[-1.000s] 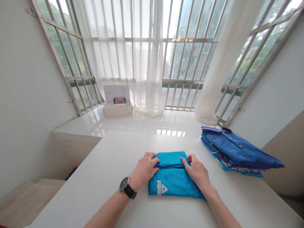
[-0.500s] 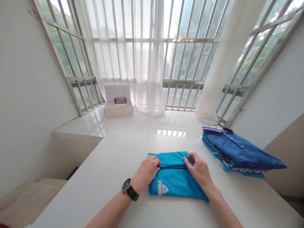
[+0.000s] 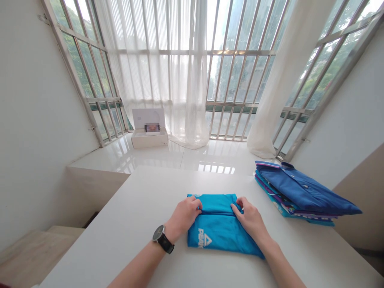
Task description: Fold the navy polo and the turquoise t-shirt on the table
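A bright blue shirt (image 3: 219,232), folded into a flat rectangle with a white PEAK logo at its lower left, lies on the white table. A fold line runs across its upper half. At the left edge, my left hand (image 3: 187,214), with a black watch (image 3: 163,239) on the wrist, has its fingers curled onto the cloth and closed on it. Opposite, my right hand (image 3: 250,218) pinches the upper right edge between thumb and fingers. The fingertips of both hands are partly hidden.
To the right lies a stack of folded clothes (image 3: 300,192), a dark blue buttoned shirt on top. An open white box (image 3: 150,139) stands on the glossy sill behind the table (image 3: 120,224). White curtains (image 3: 192,80) hang before barred windows.
The top edge of the blue shirt sits slightly lower and lies straighter. My right hand has come slightly nearer to me, and my left hand has barely shifted.
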Motion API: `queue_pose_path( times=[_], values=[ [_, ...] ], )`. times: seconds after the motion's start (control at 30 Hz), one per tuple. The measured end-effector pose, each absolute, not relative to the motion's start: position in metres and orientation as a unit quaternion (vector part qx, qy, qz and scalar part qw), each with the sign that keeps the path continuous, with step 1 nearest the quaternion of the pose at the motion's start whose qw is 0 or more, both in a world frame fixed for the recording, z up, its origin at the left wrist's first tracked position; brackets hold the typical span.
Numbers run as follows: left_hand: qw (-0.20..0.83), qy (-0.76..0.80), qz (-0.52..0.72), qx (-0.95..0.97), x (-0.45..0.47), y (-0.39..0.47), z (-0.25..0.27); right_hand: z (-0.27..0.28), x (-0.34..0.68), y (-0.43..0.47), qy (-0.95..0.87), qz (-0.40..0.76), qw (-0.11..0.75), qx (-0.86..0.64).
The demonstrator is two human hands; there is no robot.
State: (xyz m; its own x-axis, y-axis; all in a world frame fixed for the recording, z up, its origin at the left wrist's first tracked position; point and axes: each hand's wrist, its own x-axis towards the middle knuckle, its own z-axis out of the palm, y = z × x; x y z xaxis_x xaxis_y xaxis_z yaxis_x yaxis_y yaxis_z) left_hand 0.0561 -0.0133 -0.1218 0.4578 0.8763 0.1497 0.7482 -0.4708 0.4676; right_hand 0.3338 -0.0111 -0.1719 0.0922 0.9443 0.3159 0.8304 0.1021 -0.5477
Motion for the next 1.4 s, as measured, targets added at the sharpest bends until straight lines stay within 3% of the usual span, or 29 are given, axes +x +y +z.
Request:
queue_pose_path(
  times=[0.27,0.47,1.03,1.4],
  values=[
    [0.184,0.464,0.136,0.856,0.052,-0.016,-0.117,-0.171,0.332,-0.012,-0.674,0.080,0.329,-0.657],
    [0.167,0.460,0.131,0.862,0.052,-0.014,-0.121,-0.162,0.328,-0.014,-0.687,0.065,0.381,-0.615],
    [0.088,0.433,0.048,0.896,0.053,-0.016,-0.116,-0.178,0.331,-0.012,-0.697,0.055,0.334,-0.633],
    [0.034,0.372,0.076,0.924,0.070,-0.027,-0.118,-0.178,0.347,-0.060,-0.667,0.006,0.330,-0.668]
  ],
)
